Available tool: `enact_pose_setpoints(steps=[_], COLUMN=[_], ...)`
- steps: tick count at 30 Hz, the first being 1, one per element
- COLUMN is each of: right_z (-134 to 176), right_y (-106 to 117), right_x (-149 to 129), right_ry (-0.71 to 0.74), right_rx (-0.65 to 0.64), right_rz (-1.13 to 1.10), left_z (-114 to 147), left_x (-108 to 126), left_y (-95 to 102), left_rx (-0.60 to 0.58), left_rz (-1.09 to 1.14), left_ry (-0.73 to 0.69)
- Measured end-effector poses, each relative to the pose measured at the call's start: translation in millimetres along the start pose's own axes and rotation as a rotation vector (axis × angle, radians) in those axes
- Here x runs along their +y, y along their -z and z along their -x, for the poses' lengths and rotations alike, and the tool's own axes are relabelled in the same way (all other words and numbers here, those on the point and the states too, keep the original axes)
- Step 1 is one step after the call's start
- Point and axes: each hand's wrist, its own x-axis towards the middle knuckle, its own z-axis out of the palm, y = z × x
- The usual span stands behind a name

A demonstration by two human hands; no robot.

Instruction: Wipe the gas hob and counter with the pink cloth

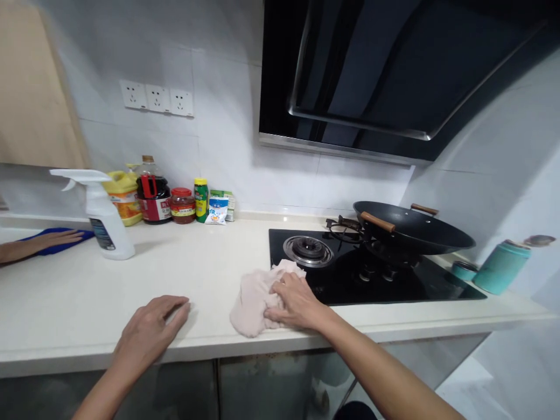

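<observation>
A pale pink cloth (258, 297) lies crumpled on the countertop, one edge reaching onto the black gas stove (341, 286). My right hand (294, 297) presses down on it with curled fingers, gripping its folds. To the left, my left hand (151, 326) rests near the counter's front edge, holding nothing, with the thumb apart from the fingers. A round burner (308, 251) without a pan is just beyond the cloth. The white spray bottle (105, 219) stands upright farther back on the left.
Another person's hand (59, 238) rests on a blue cloth (85, 233) at far left. Along the wall stand a soy sauce bottle (153, 195), a red-lidded jar (182, 207) and other condiments. A wok (411, 227) sits on the right burner, below the range hood (350, 70). A teal canister (503, 268) stands at right.
</observation>
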Motion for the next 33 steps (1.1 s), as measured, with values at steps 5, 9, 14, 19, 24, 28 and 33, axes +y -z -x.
enact_pose_setpoints(steps=[5, 9, 14, 19, 24, 28, 33], right_z=[41, 61, 52, 32, 30, 24, 9], right_y=[-1, 10, 40, 40, 16, 1, -12], right_x=[54, 109, 146, 146, 107, 44, -27], right_ry=[-0.226, -0.363, -0.490, -0.589, -0.633, -0.480, -0.114], right_rx=[0.204, 0.225, 0.001, -0.118, -0.054, -0.029, 0.045], right_rz=[0.015, 0.123, 0.204, 0.097, 0.060, 0.014, -0.023], left_z=[0, -1, -1, -1, -1, -2, -4], left_x=[-2, 2, 12, 18, 21, 21, 13], left_y=[-1.6, -0.3, 4.6, 8.3, 9.5, 9.7, 7.7], left_rx=[-0.052, -0.065, -0.054, -0.061, -0.059, -0.072, -0.088], left_rz=[-0.028, -0.040, -0.045, -0.059, -0.063, -0.052, -0.047], left_ry=[0.036, 0.072, 0.083, 0.094, 0.085, 0.125, 0.135])
